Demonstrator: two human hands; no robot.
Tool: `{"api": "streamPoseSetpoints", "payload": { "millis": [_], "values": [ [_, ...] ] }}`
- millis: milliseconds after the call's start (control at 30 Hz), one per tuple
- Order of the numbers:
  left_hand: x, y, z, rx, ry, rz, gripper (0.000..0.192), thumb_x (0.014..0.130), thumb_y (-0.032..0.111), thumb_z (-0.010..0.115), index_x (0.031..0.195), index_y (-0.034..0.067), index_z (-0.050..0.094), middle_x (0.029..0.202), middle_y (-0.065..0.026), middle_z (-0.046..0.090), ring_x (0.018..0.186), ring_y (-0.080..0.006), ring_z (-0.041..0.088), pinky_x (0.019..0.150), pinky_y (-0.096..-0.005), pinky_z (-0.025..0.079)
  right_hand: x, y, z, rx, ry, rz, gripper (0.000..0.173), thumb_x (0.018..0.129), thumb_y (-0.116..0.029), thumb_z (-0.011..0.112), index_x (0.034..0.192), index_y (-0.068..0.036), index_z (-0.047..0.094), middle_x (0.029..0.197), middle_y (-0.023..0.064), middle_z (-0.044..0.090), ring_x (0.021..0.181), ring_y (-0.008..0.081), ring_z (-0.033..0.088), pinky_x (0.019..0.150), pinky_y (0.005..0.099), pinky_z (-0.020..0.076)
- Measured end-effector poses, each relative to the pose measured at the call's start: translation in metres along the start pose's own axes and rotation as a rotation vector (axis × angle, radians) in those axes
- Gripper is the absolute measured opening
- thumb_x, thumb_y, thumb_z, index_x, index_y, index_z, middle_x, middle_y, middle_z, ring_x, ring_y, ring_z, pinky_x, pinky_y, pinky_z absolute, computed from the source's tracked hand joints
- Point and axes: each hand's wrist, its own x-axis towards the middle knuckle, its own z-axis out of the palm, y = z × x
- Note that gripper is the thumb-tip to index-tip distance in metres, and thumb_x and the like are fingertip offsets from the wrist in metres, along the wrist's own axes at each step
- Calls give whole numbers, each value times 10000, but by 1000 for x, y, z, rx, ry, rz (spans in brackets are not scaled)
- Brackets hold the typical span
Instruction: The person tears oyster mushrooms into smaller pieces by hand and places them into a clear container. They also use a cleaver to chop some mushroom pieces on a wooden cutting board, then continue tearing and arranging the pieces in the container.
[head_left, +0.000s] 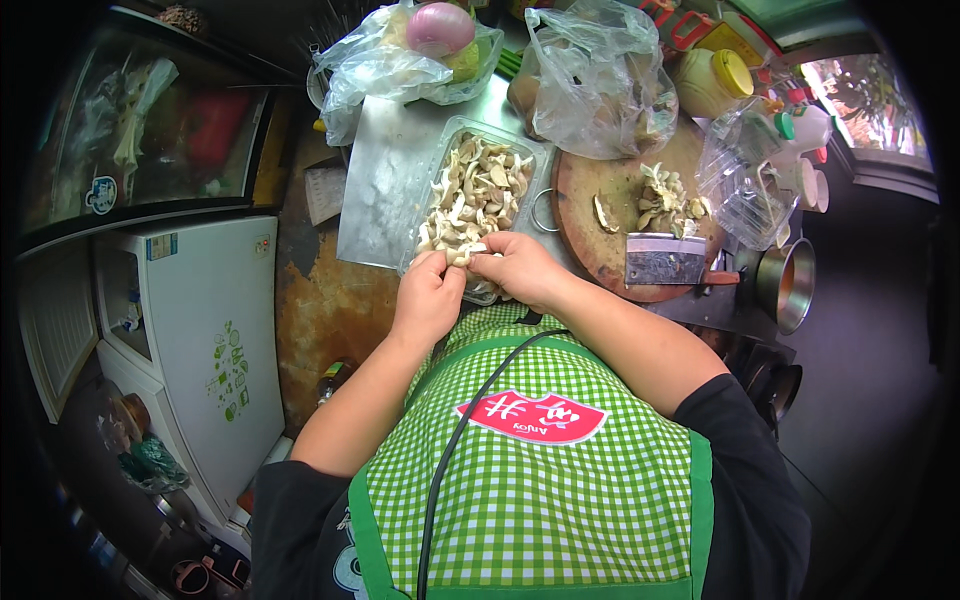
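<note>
Between the fingertips of both hands is a pale piece of oyster mushroom (459, 254). My left hand (429, 292) pinches it from the left, and my right hand (519, 268) grips it from the right. Both hands are over the near end of a clear plastic tray (537, 154), which is heaped with torn oyster mushrooms (484, 184). To the right, a round wooden chopping board (592, 247) bears a cluster of oyster mushrooms (661, 196) and a loose scrap (604, 214). A cleaver (664, 259) with a wooden handle lies across its near edge.
Behind the tray, a plastic bag (382, 75) holds a red onion (440, 28); another filled bag (600, 82) sits to its right. An empty clear container (750, 180) tilts by the board. A yellow-lidded jar (712, 79) and a metal pot (786, 285) stand right. A white refrigerator (202, 322) is left.
</note>
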Motion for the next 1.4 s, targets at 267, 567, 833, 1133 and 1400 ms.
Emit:
{"api": "streamPoseSetpoints", "payload": {
  "millis": [267,567,833,1133,1400],
  "values": [
    [6,11,-5,-267,-40,-38,304,1006,76,648,1293,-19,616,1029,-30,682,888,-93,626,825,-255,527,-1,-6,-2,-417,75,-237,202,892,-217,723,947,-22,734,832,114,702,756,166,642,728,345,526],
    [14,6,-21,-585,39,-428,192,1035,135,628,1214,65,629,943,-25,713,821,-86,645,710,-222,502,-2,-17,-19,-348,257,-86,223,903,-241,725,932,-20,711,803,76,691,755,163,629,728,343,522],
    [12,6,-7,-950,-141,-316,331,1012,78,641,1320,8,541,1111,-83,685,912,-121,664,787,-255,550,-6,-24,-16,97,-136,20,114,957,-182,698,906,-83,672,781,-26,651,617,52,537,543,233,423],
    [8,8,-14,-770,-99,-300,339,972,4,674,1291,-20,561,1116,-78,683,939,-120,665,825,-262,564,-7,-17,-12,-436,58,-233,152,954,-200,685,913,-55,695,769,-8,651,654,71,548,590,269,459],
    [12,1,-26,-182,62,56,395,928,45,724,1296,-12,592,1145,-100,654,954,-152,664,853,-284,559,-1,-17,-21,-312,95,-5,279,928,-285,730,997,-16,760,867,86,739,810,151,658,771,331,536]
  ]
}}
